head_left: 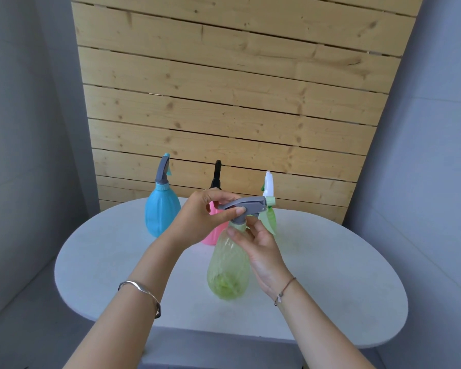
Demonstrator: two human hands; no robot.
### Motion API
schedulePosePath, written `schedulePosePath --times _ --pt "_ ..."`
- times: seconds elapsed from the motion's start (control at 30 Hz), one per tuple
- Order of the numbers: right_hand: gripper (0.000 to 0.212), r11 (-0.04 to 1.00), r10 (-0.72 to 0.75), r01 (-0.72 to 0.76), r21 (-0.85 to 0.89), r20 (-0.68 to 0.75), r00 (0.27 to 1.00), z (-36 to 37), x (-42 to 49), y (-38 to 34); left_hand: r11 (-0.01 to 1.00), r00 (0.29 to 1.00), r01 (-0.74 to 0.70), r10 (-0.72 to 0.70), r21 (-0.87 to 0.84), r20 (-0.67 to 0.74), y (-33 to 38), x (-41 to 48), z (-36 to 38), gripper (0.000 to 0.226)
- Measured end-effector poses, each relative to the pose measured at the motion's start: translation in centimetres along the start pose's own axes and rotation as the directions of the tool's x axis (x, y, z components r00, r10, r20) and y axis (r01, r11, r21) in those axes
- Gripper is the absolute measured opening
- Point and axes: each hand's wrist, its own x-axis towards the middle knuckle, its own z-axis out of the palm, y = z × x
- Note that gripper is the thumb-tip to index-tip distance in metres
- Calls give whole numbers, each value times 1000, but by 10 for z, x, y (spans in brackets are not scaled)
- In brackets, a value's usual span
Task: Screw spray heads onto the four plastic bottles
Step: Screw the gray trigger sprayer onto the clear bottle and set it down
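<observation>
A pale green see-through bottle (228,267) stands on the white oval table (330,275) in front of me. A grey spray head (246,205) with a light green nozzle sits on its neck. My left hand (205,217) grips the grey spray head from the left. My right hand (261,251) holds the bottle's neck and collar from the right. Behind stand a blue bottle (161,211) with a grey head, a pink bottle (212,234) with a black head (217,174), and a green bottle (271,219) with a white head (268,183), the last two partly hidden.
A slatted wooden panel (237,89) rises behind the table. Grey walls close in on both sides. The table's front edge (224,334) is near my forearms.
</observation>
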Motion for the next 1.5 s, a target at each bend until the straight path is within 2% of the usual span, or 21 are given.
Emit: schedulePosePath --times 0.1,0.23,0.43,0.63,0.77,0.9,1.0,1.07,1.1,1.13,1.2,1.27,1.33,1.5 --pt "39 999 34 -33 -6 75 997 -1 -3 -6 1000 1000 -2 2 7 -5 0 0 0 22" --pt "43 999 34 -34 13 9 999 2 -4 -7 1000 1000 1 -1 1 3 -1 0 1 21" --pt "36 998 54 -56 23 88 995 -1 -4 -11 1000 1000 14 -14 7 4 -3 0 -1 17" --pt "30 992 50 -51 115 14 999 0 -3 -9 1000 1000 17 -17 -1 -1 -4 0 0 17" --pt "37 1000 9 -10 19 33 999 2 -5 -10 999 1000 28 -28 -26 -2 -6 0 2 17" --pt "27 1000 20 -20 1 -19 1000 4 -5 -9 991 994 94 -98 -99 -38 -9 -5 10 19" --pt "32 998 18 -14 57 -80 997 3 -3 -13 973 976 198 -207 -118 -68 -8 -11 19 26" --pt "43 993 9 6 117 -127 992 -2 0 -22 934 946 319 -324 -160 -1 -8 -16 18 57" --pt "46 990 6 13 141 -136 991 -5 2 -28 907 921 390 -382 -160 81 -10 -19 16 66" --pt "47 984 6 18 175 -135 991 -9 4 -33 884 889 445 -418 -143 184 -10 -22 14 65" --pt "44 963 7 26 270 -118 993 -17 6 -42 862 811 499 -428 -90 399 -12 -26 15 47" --pt "44 951 -9 41 306 -104 995 -23 7 -48 849 750 523 -415 -77 515 -11 -30 22 41" --pt "48 955 -20 51 291 -108 994 -25 7 -52 829 741 549 -420 -112 524 -12 -31 28 44" --pt "51 969 -49 88 232 -169 984 -30 6 -54 818 784 550 -435 -170 442 -17 -31 36 47"
